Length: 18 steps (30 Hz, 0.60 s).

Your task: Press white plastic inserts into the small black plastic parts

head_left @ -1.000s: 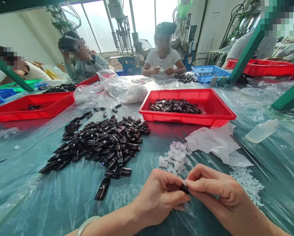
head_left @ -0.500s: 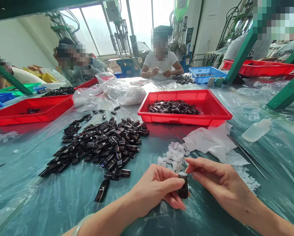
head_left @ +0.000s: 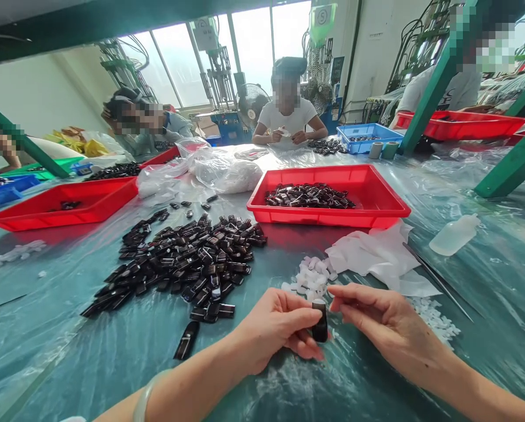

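Observation:
My left hand (head_left: 278, 328) is closed around a small glossy black plastic piece (head_left: 320, 326), held upright between thumb and fingers. A white bit (head_left: 319, 302) shows at the top end of the piece. Just to its right, my right hand (head_left: 383, 316) has loosely bent fingers, with the index fingertip and thumb tip apart. No object shows between them, and they do not appear to touch the black piece. Behind the hands lies a small heap of white pieces (head_left: 313, 275). A large pile of similar black pieces (head_left: 187, 252) spreads out on the left.
A red tray (head_left: 328, 218) with black pieces stands ahead; another red tray (head_left: 69, 214) is at left. To the right are crumpled white sheet (head_left: 372, 258), tweezers (head_left: 442, 281), small white bits (head_left: 433, 322) and a translucent bottle (head_left: 454, 234). Co-workers sit across the plastic-covered table.
The black piece and my left hand have shifted slightly left and up in view. My right hand stays close beside them. The whole view has tilted a little.

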Each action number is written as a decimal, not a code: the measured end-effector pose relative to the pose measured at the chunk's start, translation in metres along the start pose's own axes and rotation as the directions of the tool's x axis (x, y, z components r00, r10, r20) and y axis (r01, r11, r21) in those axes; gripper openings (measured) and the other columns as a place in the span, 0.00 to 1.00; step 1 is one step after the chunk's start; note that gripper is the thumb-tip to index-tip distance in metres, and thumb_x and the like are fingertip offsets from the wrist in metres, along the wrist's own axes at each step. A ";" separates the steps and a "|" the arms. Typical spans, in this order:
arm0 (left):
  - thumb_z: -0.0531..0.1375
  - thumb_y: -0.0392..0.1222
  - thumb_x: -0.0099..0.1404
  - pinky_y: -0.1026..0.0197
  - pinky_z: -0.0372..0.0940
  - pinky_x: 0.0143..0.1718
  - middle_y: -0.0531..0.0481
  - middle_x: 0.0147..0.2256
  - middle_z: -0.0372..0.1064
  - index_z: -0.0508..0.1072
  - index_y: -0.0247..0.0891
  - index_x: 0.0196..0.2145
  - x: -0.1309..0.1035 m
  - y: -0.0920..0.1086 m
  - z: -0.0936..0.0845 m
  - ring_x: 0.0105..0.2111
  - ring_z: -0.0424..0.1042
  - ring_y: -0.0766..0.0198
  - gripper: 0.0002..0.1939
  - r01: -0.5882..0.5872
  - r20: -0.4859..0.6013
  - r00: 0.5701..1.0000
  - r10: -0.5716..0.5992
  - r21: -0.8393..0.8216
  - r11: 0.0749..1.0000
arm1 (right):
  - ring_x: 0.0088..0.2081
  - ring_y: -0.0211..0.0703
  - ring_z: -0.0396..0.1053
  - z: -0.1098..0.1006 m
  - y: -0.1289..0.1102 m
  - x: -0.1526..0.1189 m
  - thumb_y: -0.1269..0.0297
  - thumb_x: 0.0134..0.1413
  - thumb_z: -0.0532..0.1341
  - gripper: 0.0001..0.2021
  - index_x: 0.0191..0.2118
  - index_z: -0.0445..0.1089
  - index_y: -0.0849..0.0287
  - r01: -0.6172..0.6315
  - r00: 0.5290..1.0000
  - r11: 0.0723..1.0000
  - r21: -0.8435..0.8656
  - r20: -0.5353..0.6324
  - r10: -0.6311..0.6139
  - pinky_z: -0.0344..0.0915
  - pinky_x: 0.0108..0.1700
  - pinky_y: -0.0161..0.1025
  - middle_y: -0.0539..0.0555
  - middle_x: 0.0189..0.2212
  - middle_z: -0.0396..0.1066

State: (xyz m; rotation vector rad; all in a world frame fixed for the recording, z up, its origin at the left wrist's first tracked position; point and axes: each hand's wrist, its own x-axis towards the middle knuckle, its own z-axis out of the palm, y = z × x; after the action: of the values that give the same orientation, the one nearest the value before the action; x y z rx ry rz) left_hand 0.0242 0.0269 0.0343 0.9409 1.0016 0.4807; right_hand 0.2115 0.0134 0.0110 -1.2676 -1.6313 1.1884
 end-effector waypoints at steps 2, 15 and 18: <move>0.61 0.46 0.52 0.73 0.61 0.19 0.45 0.27 0.72 0.74 0.28 0.28 0.000 0.010 0.000 0.20 0.71 0.69 0.15 -0.001 -0.025 1.000 0.003 0.079 0.997 | 0.35 0.43 0.69 0.000 0.000 0.000 0.61 0.53 0.56 0.14 0.44 0.71 0.60 0.002 1.000 1.000 0.008 0.005 -0.002 0.68 0.38 0.39 0.54 0.33 0.73; 0.58 0.49 0.58 0.66 0.67 0.34 0.43 0.33 0.69 0.67 0.27 0.42 0.071 0.142 -0.015 0.27 0.71 0.71 0.21 -0.324 -0.232 0.854 0.465 0.462 0.826 | 0.38 0.47 0.71 -0.001 0.005 0.001 0.57 0.52 0.57 0.17 0.46 0.70 0.57 -0.001 0.999 0.999 -0.037 0.049 0.003 0.69 0.41 0.42 0.55 0.37 0.74; 0.60 0.47 0.54 0.65 0.66 0.31 0.46 0.31 0.70 0.69 0.30 0.42 0.052 0.128 -0.026 0.25 0.69 0.71 0.21 -0.276 -0.209 0.859 0.468 0.580 0.766 | 0.38 0.47 0.71 -0.002 0.006 0.000 0.56 0.53 0.57 0.17 0.47 0.69 0.56 0.014 0.998 0.997 -0.076 0.056 -0.009 0.69 0.41 0.43 0.55 0.37 0.73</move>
State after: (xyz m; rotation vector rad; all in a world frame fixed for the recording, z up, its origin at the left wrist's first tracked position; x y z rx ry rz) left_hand 0.0350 0.1447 0.1107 1.6276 1.3030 0.7464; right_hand 0.2154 0.0145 0.0063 -1.2807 -1.7370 1.1740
